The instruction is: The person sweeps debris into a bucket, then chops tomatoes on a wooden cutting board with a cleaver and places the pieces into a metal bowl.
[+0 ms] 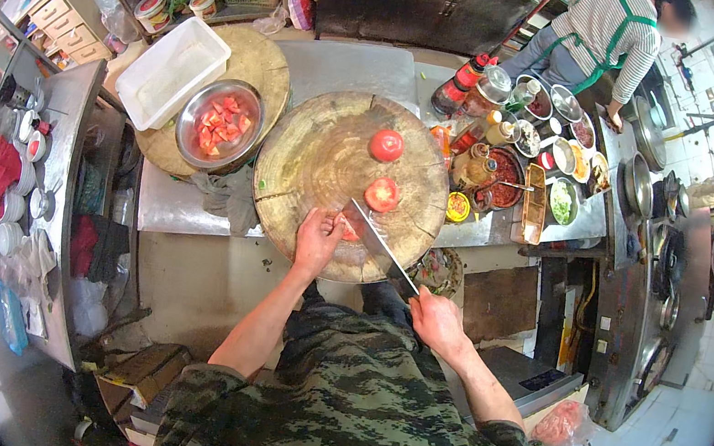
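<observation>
On the round wooden chopping block [296, 165] my left hand [318, 239] holds a cut piece of tomato [349, 230] at the near edge. My right hand [441, 320] grips the handle of a cleaver [386, 248], whose blade slants up and left, close beside that piece. Just beyond the blade's tip rests a tomato half [382, 194], and farther back a second tomato [386, 145], rounded side up. To the left, a steel bowl [256, 118] of tomato chunks [222, 125] stands on another round wooden block [261, 56].
An empty white plastic tub [172, 72] leans beside the bowl. Sauce bottles [476, 165], a bowl of red chili sauce [508, 176] and a bowl of chopped greens [562, 202] crowd the right side. A grey cloth [235, 201] lies left of the block. A co-worker [600, 31] bends over at the back right.
</observation>
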The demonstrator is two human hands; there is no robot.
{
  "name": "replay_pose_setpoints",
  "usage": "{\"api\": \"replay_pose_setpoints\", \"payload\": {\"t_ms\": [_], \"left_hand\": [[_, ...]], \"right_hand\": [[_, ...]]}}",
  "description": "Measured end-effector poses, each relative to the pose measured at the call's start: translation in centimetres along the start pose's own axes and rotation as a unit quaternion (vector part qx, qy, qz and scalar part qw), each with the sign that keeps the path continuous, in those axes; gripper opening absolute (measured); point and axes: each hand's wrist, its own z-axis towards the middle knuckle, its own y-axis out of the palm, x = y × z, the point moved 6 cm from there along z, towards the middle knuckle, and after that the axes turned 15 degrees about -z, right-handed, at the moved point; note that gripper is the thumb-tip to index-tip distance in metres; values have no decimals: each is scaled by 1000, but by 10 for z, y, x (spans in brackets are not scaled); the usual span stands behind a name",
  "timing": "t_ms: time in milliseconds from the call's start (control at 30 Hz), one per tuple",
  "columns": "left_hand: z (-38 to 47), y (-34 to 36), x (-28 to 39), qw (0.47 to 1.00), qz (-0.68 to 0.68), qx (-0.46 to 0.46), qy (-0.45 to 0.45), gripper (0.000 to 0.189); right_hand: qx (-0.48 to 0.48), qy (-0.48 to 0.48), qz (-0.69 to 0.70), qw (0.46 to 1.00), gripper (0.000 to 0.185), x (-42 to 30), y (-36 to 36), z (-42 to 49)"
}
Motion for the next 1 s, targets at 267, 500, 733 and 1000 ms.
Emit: {"api": "replay_pose_setpoints", "payload": {"t_ms": [267, 500, 733, 1000], "left_hand": [[0, -3, -9, 999, -23, 3, -27, 18], [0, 3, 16, 994, 90, -32, 45, 14], [-4, 7, 27, 973, 137, -115, 149, 18], [-6, 6, 33, 956, 178, -162, 169, 30]], "right_hand": [[19, -119, -53, 991, 6, -8, 23, 15], [-15, -50, 33, 998, 15, -21, 29, 31], [-80, -9, 33, 996, 19, 10, 23, -21], [-82, 30, 54, 995, 19, 8, 33, -19]]}}
